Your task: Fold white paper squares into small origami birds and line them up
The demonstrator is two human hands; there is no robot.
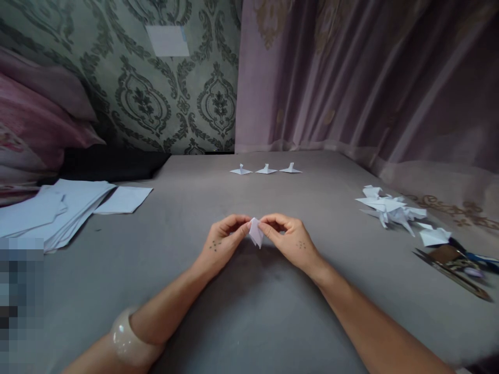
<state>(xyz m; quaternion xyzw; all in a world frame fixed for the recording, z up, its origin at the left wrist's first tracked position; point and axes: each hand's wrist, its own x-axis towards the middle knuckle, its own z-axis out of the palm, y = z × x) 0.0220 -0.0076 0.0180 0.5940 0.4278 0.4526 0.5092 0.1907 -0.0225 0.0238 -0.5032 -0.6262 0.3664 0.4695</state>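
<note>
A small piece of folded white paper (256,232), roughly diamond-shaped with its points downward, is held up over the middle of the grey table. My left hand (226,237) pinches its left edge between thumb and fingers. On the opposite edge, my right hand (286,234) grips it the same way, thumb toward me. The fingertips behind the paper are partly hidden. Beyond my hands, three folded paper figures (266,169) stand in a row near the far side of the table.
White sheets (74,208) are stacked at the left, with a smaller folded sheet (125,200) beside them. To the right lies a heap of folded paper pieces (390,205), then scissors (452,272) and small items. A pink curtain (312,78) borders the back right.
</note>
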